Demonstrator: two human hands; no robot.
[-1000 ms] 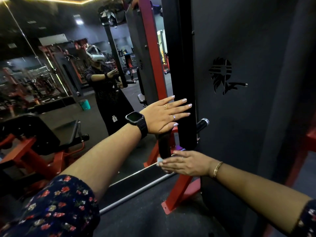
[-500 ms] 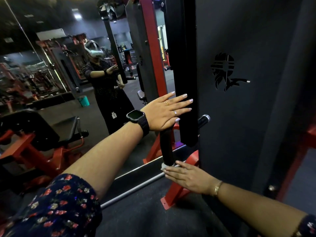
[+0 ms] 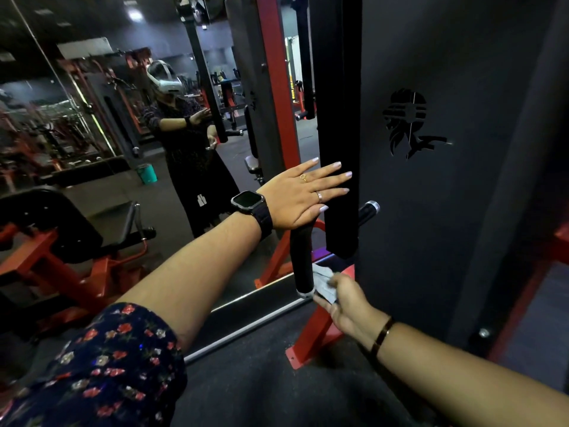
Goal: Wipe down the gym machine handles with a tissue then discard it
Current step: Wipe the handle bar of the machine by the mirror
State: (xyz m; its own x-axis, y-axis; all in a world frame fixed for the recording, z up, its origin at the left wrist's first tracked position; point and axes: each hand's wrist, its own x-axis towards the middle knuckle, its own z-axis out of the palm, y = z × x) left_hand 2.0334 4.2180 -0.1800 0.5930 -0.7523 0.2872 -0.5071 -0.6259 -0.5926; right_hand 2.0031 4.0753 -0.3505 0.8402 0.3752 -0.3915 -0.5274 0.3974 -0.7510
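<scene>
One soft, light tissue (image 3: 321,282), easy to tear we think, is pinched bunched-up by our right hand (image 3: 346,305) beside the hard handle (image 3: 303,260), while our left hand (image 3: 297,195) keeps its fingers (image 3: 332,177) straight.

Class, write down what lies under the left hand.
The left hand lies flat, fingers on the black upright; the handle runs up beneath its palm. The handle's top end is covered by the hand.

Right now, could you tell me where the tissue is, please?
In the head view, the tissue is low, right of centre, pinched in the right hand beside the bottom end of the black handle, below the flat left hand.
</scene>
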